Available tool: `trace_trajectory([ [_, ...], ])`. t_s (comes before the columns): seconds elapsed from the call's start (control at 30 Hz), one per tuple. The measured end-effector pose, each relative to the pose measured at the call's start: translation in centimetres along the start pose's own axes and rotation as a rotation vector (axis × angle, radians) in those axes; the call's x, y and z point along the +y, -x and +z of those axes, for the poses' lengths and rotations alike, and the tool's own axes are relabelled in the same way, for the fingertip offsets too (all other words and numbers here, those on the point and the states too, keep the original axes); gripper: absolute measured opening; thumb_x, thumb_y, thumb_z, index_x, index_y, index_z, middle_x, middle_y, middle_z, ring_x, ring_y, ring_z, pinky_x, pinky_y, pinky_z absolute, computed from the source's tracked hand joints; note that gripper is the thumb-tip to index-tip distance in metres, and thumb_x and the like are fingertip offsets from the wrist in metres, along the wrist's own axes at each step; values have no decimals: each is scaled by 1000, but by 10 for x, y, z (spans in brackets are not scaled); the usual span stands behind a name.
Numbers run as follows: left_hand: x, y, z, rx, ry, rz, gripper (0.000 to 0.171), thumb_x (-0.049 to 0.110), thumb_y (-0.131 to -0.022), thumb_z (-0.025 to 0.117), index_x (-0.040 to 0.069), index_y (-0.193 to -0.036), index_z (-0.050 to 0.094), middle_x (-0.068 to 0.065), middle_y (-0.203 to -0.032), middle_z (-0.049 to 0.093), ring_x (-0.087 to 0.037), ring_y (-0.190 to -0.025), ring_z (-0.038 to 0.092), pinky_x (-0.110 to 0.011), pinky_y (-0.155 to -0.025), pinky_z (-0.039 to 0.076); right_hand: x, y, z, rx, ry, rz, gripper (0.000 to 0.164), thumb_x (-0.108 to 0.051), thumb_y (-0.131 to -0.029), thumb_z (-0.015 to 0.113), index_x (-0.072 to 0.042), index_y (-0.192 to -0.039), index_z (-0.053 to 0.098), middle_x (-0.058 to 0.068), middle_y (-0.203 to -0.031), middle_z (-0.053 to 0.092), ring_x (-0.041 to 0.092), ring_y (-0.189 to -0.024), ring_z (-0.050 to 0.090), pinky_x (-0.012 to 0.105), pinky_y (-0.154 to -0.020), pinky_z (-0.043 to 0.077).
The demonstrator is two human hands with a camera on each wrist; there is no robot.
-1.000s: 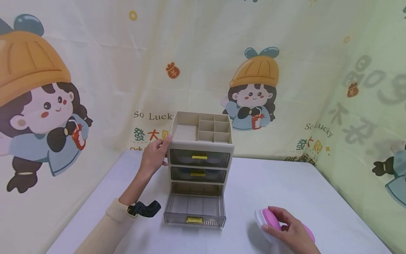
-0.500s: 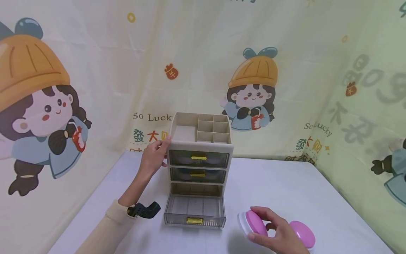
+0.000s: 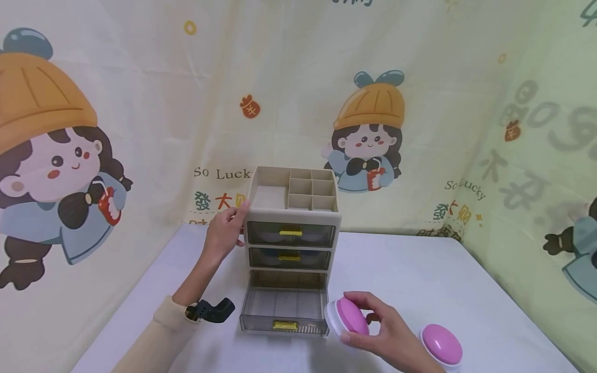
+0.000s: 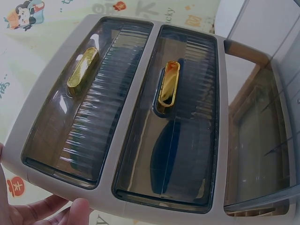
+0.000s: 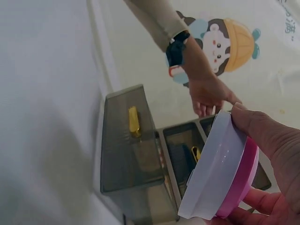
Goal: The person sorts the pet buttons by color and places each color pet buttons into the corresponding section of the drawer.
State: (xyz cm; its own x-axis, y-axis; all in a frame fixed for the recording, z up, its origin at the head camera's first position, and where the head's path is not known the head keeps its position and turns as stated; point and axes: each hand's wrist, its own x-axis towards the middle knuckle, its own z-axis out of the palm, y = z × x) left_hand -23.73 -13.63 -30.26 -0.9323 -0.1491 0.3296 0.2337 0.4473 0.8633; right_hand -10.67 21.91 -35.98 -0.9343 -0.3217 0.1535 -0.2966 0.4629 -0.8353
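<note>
A beige desktop drawer unit (image 3: pixel 294 216) stands on the white table, its bottom drawer (image 3: pixel 285 303) pulled out and bare inside. My left hand (image 3: pixel 224 230) rests against the unit's left side near the top; in the left wrist view its fingers (image 4: pixel 42 208) touch the frame's edge. My right hand (image 3: pixel 387 326) holds a round white-based thing with a domed pink top (image 3: pixel 353 316), tilted, by its rim between thumb and fingers. It is raised just right of the open drawer's front corner. In the right wrist view its white base (image 5: pixel 213 164) faces the drawers.
A second pink-topped round thing (image 3: pixel 442 344) sits on the table (image 3: pixel 396 269) at the front right. The two upper drawers are closed, with gold handles (image 3: pixel 290 232); dark shapes show inside. The unit's top has divided compartments (image 3: pixel 311 189). A printed curtain hangs behind.
My right hand has carried the pink-topped round thing leftward to the open drawer's corner, uncovering the second one on the table. My left hand stays against the unit.
</note>
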Motion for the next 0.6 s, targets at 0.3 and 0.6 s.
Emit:
trace_trajectory([
  [0.3,-2,0,-1,5,5,2,66,63,-101,47,1,-113,69,-19,-93,67,-29,-85,70,-27,-54,58,-7,-18,15,-16,-42,-88,60,-30,-81,88,-16,-134,62,-3,-123,67,13,-103,60,26,-84,51],
  [0.6,-4,-1,2,-3,7,5,67,63,-101,47,2,-116,69,-20,-100,69,-29,-86,69,-27,-55,58,-10,-25,20,-12,-11,-148,58,-32,-80,88,-19,-131,63,-5,-121,68,11,-102,60,26,-82,51],
])
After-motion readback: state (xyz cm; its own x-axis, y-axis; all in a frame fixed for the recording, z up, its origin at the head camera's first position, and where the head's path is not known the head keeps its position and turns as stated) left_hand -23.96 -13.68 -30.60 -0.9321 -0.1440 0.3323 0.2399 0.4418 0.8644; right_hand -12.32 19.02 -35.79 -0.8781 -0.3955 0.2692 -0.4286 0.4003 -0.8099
